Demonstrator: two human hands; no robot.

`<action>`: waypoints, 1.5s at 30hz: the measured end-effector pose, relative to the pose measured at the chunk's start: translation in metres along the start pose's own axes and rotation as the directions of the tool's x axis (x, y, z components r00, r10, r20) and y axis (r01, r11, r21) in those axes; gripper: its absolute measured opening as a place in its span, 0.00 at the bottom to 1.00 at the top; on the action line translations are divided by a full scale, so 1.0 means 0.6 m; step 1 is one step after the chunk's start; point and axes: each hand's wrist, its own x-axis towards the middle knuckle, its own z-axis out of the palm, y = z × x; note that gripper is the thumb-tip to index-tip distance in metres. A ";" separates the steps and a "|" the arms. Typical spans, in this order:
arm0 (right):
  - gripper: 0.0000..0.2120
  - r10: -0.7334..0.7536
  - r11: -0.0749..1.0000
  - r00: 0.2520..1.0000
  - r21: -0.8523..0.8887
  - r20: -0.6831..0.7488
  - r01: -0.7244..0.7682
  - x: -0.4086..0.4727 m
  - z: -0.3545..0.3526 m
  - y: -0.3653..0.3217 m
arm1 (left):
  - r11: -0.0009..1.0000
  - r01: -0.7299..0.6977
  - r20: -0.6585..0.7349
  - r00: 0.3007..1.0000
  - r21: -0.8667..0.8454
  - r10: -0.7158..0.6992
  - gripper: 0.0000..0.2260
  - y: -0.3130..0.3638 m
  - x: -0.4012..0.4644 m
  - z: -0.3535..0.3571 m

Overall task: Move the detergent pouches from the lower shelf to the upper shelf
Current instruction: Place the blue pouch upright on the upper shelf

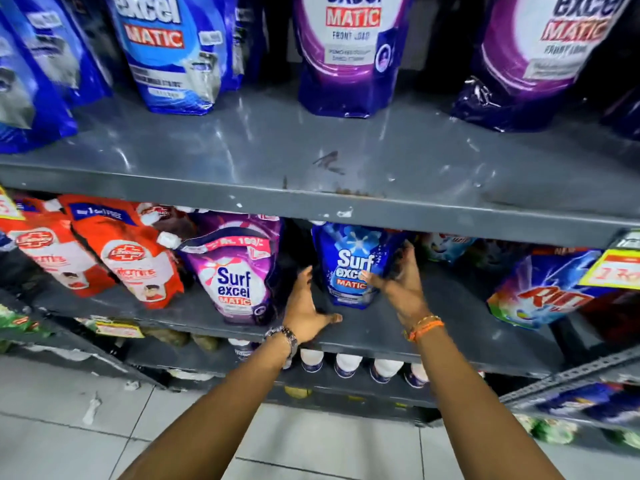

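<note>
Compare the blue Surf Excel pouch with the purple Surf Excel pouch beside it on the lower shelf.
The blue pouch is smaller and stands further back; the purple pouch is larger, nearer the shelf edge. The right hand touches the blue pouch; no hand touches the purple pouch. Both read Surf excel Matic.

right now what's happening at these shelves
A person is reaching both hands toward a small blue Surf Excel Matic pouch standing on the lower grey metal shelf. The right hand touches its right side; the left hand is open just left of it, not yet gripping. The upper grey shelf holds bigger blue and purple pouches, with bare space in front.
</note>
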 end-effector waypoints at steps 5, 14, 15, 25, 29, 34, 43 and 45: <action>0.29 0.058 0.996 0.997 -0.063 0.059 -0.055 0.038 0.005 0.003 | 0.998 -0.014 -0.041 0.999 -0.065 0.012 0.44 -0.007 0.059 0.039; 0.25 0.045 0.992 0.999 -0.119 -0.015 -0.046 -0.045 0.012 -0.008 | 0.993 -0.076 -0.090 0.994 -0.093 0.068 0.42 -0.027 -0.007 0.042; 0.24 0.054 0.992 0.998 -0.112 -0.028 -0.057 -0.064 0.015 -0.011 | 0.992 -0.085 -0.089 0.993 -0.092 0.077 0.41 -0.028 -0.022 0.039; 0.17 -0.047 0.999 0.994 -0.003 -0.098 0.047 -0.303 0.092 -0.146 | 0.968 -0.164 -0.025 0.986 -0.191 0.162 0.40 0.005 -0.215 -0.082; 0.19 -0.156 0.987 0.984 0.038 -0.085 0.159 -0.348 0.139 -0.245 | 0.953 -0.257 -0.060 0.966 -0.162 0.251 0.39 0.061 -0.258 -0.156; 0.19 -0.322 0.943 0.942 0.050 -0.091 0.328 -0.336 0.203 -0.377 | 0.906 -0.414 -0.168 0.903 -0.090 0.396 0.37 0.174 -0.272 -0.258; 0.19 -0.538 0.833 0.841 0.114 -0.054 0.541 -0.187 0.328 -0.550 | 0.852 -0.524 -0.273 0.817 0.016 0.508 0.35 0.343 -0.191 -0.436; 0.20 -0.512 0.849 0.858 0.119 -0.053 0.514 -0.147 0.356 -0.555 | 0.869 -0.486 -0.263 0.830 0.090 0.491 0.36 0.355 -0.161 -0.463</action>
